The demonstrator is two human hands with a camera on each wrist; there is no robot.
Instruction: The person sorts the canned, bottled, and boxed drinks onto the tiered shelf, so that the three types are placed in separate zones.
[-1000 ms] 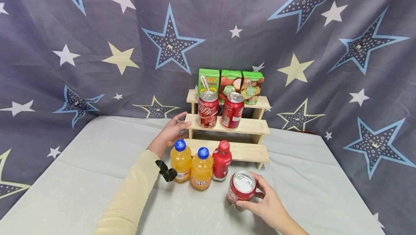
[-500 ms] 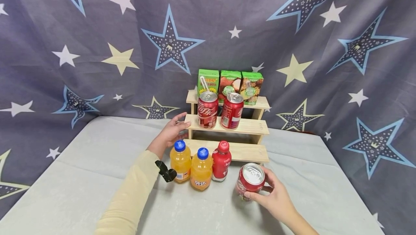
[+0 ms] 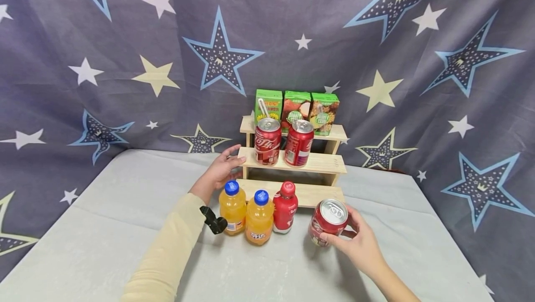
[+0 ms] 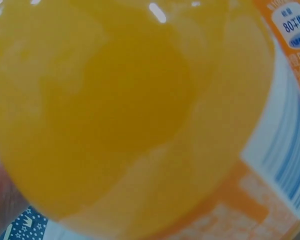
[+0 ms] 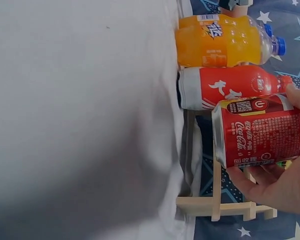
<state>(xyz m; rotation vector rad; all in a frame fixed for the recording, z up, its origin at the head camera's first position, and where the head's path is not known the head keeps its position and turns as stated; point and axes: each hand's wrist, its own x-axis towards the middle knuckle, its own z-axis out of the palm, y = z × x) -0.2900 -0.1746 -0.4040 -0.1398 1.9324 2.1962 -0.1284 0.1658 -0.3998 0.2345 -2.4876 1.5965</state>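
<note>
My right hand [image 3: 362, 241] grips a red Coca-Cola can [image 3: 328, 223], thumb on its near side and fingers behind. In the right wrist view the can [image 5: 262, 131] is held above the white cloth, beside the red bottle [image 5: 230, 87]. My left hand [image 3: 219, 169] holds the left end of the middle tier of a wooden stepped stand [image 3: 322, 162]. An orange-drink bottle [image 4: 140, 100] fills the left wrist view. Two red cans, the left can [image 3: 267, 141] and the right can [image 3: 298, 143], stand on that tier.
Two orange-drink bottles with blue caps, the left bottle [image 3: 232, 206] and the nearer bottle [image 3: 259, 218], stand before the stand with the red bottle. Green-topped drink cartons [image 3: 296, 109] line the top tier. A starry curtain [image 3: 125, 37] hangs behind the cloth-covered table [image 3: 104, 209].
My right hand has carried the can right and away from me, toward the stand's right front. My left hand, the bottles and the stand have stayed put.
</note>
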